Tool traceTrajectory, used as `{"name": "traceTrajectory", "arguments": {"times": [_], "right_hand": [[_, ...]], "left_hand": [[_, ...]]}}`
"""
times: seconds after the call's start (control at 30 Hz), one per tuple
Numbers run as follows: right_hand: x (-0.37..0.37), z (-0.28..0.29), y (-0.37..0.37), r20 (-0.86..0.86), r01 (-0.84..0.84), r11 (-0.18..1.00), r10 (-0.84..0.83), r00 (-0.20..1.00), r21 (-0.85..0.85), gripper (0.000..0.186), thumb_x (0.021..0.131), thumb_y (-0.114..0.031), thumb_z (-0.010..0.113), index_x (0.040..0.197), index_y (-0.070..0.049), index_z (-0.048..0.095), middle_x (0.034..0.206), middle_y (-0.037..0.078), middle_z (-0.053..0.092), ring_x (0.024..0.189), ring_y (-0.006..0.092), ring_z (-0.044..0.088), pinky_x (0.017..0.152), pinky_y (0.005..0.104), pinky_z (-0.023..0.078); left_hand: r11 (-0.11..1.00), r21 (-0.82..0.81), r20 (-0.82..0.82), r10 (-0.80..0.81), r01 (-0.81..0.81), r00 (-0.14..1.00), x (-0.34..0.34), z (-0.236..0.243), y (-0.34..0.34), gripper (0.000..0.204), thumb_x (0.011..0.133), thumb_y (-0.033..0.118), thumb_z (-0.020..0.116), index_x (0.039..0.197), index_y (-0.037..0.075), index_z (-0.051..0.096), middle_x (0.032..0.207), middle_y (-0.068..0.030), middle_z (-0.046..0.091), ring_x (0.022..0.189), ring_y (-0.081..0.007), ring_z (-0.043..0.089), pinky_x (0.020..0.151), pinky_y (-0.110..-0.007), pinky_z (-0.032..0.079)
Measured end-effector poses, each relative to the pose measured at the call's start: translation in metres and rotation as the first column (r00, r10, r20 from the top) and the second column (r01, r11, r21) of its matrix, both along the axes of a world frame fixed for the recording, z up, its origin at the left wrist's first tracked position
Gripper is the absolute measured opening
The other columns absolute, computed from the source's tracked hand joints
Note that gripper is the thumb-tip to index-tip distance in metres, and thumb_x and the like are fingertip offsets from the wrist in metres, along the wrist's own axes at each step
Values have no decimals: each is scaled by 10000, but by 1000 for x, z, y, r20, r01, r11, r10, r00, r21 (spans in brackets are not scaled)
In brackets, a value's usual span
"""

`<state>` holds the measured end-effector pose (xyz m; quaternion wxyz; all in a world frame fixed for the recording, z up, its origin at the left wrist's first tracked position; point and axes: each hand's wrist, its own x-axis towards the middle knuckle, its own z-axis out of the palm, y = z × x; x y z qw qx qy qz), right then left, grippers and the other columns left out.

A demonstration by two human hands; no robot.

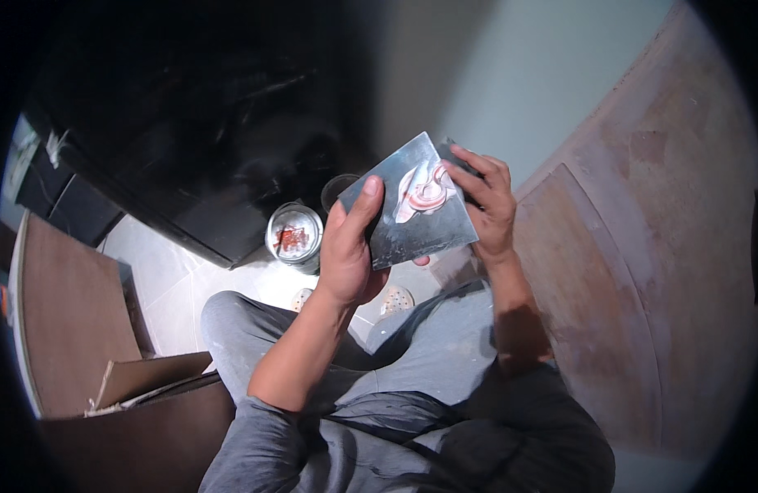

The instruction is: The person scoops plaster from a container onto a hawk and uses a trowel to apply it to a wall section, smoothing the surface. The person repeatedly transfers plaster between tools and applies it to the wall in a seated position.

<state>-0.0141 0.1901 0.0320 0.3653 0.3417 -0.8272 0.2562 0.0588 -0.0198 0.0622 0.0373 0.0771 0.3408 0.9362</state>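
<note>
at frame centre, the left grip (346, 251) pinches a grey plate (399, 242), its red-streaked paste (427, 197) seemingly part-mixed; right grip (491, 205) unclear.

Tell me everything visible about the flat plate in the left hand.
The plate is a thin, flat, dark grey four-sided sheet with straight edges, glassy or metallic in look, with scuffs and pale smears. A swirled lump of white paste streaked with red sits on its upper face. It is held turned at an angle above the lap, gripped by the left hand, thumb on the face. The right hand is at its right edge; whether it touches is unclear.
</note>
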Motion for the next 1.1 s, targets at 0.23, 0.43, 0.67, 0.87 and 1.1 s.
{"name": "traceTrajectory", "arguments": {"times": [0.23, 0.43, 0.67, 0.87, 1.1], "right_hand": [[67, 21, 7, 212, 153, 153, 817, 536, -976, 483, 908, -34, 650, 1376, 32, 554, 1226, 150, 681, 1103, 259, 676, 989, 412, 554], [96, 16, -36, 190, 212, 112, 901, 391, -971, 461, 902, 6, 613, 1352, 88, 565, 1180, 148, 697, 1079, 210, 676, 990, 349, 532], [83, 32, -12, 152, 137, 95, 852, 502, -986, 430, 903, -38, 583, 1313, 93, 570, 1117, 155, 689, 1009, 228, 690, 952, 368, 554], [79, 52, 25, 145, -465, 679, 639, 756, -568, 337, 893, -18, 597, 1219, 12, 678, 1180, 175, 675, 1078, 304, 669, 956, 410, 550], [68, 60, 19, 98, -517, 855, 512, 853, 40, 503, 701, -185, 805, 1204, -200, 776, 1252, 108, 655, 1079, 303, 688, 923, 390, 587]], "left_hand": [[713, -219, -357, 576, -666, 735, 24, -12, -13, 448, 1090, 332, 495, 1188, -88, 620, 1038, -136, 696, 912, -179, 670, 835, -326, 552], [490, -333, -615, 534, -805, 580, 39, -19, 17, 479, 1093, 300, 438, 1254, -114, 618, 1079, -143, 698, 1004, -187, 624, 925, -297, 456], [405, -539, -665, 332, -738, 668, 65, -39, 41, 412, 1078, 212, 478, 1308, -104, 608, 1018, -145, 713, 829, -150, 643, 799, -276, 504], [964, -92, 1, 252, -251, 968, 62, -12, 38, 469, 1085, 388, 488, 1257, -42, 563, 1126, -152, 696, 963, -239, 724, 728, -358, 624], [970, 187, 78, 142, -155, 987, 60, -9, 31, 444, 1090, 336, 500, 1344, -27, 539, 1234, -168, 673, 1092, -252, 700, 915, -407, 598]]}}
